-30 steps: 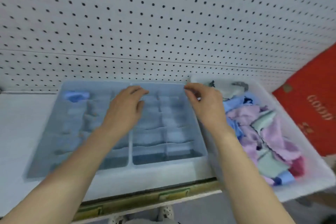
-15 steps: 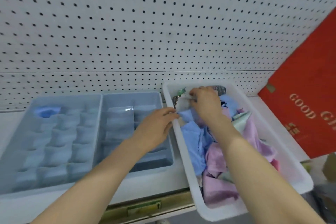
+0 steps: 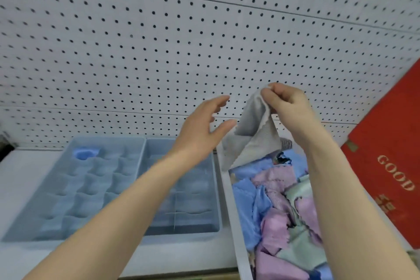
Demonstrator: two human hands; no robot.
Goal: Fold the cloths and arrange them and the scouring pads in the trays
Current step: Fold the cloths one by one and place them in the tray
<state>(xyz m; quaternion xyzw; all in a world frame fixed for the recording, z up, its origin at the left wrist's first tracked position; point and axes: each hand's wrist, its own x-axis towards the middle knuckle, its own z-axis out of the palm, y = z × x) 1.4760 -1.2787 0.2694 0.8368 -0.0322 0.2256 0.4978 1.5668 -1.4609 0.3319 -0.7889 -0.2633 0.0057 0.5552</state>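
My right hand [image 3: 288,104] pinches the top corner of a grey cloth [image 3: 252,129] and holds it in the air above the white bin [image 3: 229,202]. The cloth hangs down loosely. My left hand [image 3: 202,127] is open with spread fingers just left of the cloth, its thumb close to the cloth's edge. Two blue-grey divided trays [image 3: 145,150] lie side by side on the shelf to the left. A blue cloth [image 3: 85,153] sits in the far left compartment of the left tray. The bin holds several blue, pink and green cloths [image 3: 277,207].
A white pegboard wall [image 3: 159,41] rises right behind the trays. A red box [image 3: 391,166] with gold lettering leans at the right. The white shelf [image 3: 25,177] extends left of the trays, and its front edge runs along the bottom.
My right hand has lifted a grey cloth up out of the bin. My left hand rose from the tray's edge to beside the cloth. The view tilted upward.
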